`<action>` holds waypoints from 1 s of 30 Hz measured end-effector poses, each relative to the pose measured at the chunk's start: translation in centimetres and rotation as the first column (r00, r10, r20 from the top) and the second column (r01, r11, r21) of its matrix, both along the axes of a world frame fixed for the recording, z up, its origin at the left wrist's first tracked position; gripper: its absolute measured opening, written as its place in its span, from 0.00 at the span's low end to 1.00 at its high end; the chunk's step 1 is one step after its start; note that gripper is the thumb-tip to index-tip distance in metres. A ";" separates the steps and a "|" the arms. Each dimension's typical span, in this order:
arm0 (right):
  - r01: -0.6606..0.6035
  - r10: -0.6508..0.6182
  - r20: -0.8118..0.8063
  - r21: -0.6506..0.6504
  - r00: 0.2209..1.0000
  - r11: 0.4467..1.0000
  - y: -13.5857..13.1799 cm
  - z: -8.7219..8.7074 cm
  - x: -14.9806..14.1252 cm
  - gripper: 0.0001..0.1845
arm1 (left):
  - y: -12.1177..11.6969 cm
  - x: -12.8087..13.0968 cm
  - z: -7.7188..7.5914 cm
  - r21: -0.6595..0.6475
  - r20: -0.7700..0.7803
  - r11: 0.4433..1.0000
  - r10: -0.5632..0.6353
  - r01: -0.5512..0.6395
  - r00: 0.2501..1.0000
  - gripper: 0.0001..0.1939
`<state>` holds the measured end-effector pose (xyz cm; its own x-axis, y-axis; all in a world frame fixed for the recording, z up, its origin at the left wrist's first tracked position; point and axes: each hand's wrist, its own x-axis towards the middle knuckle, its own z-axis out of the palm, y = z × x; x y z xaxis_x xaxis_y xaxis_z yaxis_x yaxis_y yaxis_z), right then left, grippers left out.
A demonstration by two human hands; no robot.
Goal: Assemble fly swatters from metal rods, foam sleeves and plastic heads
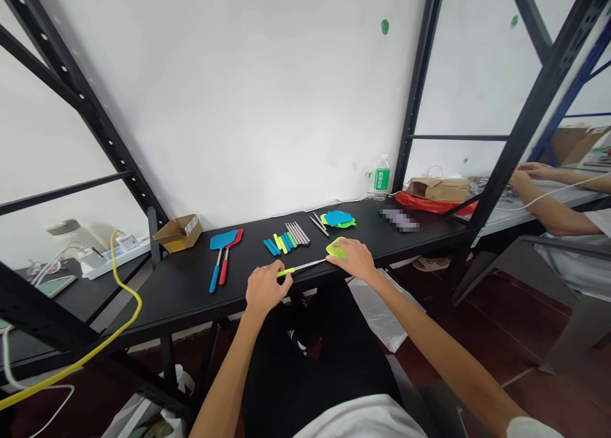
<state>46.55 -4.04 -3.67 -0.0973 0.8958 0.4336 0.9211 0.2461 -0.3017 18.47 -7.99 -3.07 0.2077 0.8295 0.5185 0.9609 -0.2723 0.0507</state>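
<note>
Near the table's front edge I hold a yellow-green fly swatter (310,264) level in both hands. My left hand (265,289) is closed around its handle. At the other end, my right hand (356,258) grips the mesh head, covering part of it; a thin metal rod shows between. A blue swatter (222,240) and a red swatter (224,272) lie to the left, heads overlapping. Just beyond my hands are blue, yellow and green handle grips (281,242) in a row, several metal rods (298,233) beside them, a few loose rods (319,225), and stacked swatter heads (338,219).
The black table (186,285) runs along a white wall. An opened small carton (179,233) stands left, a water bottle (381,178) at the back right. A yellow cable (136,298) hangs by the left rack post. To the right, another person's arm (544,202) reaches over a neighbouring table.
</note>
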 end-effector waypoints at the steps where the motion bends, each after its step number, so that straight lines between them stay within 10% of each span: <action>1: -0.001 0.001 0.005 0.008 1.000 1.000 0.0 -0.1 0.0 0.26 | 0.0 0.0 0.0 0.005 0.000 1.000 -0.003 0.003 1.000 0.09; 30: 0.085 -0.090 0.054 0.090 0.994 0.992 -0.2 -0.6 -0.5 0.28 | -0.2 0.2 0.2 -0.012 -0.010 1.000 0.019 -0.019 1.000 0.09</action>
<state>46.02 -4.25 -4.26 -0.0472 0.8609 0.5066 0.9556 0.1866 -0.2280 18.66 -8.16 -2.89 0.1970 0.8394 0.5065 0.9663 -0.2536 0.0445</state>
